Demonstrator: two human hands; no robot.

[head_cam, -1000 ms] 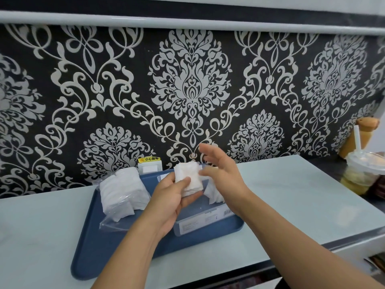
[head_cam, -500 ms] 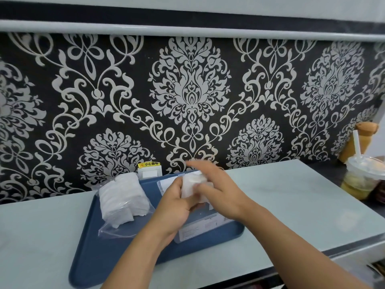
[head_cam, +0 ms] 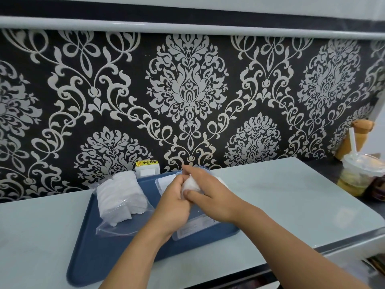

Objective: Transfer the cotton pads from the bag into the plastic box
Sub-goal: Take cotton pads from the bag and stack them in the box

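Observation:
A clear bag (head_cam: 119, 197) full of white cotton pads lies on the left part of a blue tray (head_cam: 87, 257). To its right on the tray stands the clear plastic box (head_cam: 193, 226), mostly hidden by my hands; its labelled front wall shows. Above the box, my left hand (head_cam: 173, 203) and my right hand (head_cam: 206, 190) are pressed together around a small stack of white cotton pads (head_cam: 190, 185). Fingers of both hands curl round the stack. More white pads peek out behind my right hand.
The tray sits on a pale countertop (head_cam: 281, 197) against a black patterned wall. A small white box with a yellow label (head_cam: 146, 168) stands behind the tray. A plastic cup with a straw (head_cam: 358, 174) and a tan bottle (head_cam: 358, 136) stand at the far right.
My right hand has come in from beside the stack and closed over it. Both hands with the pads have dropped lower toward the box.

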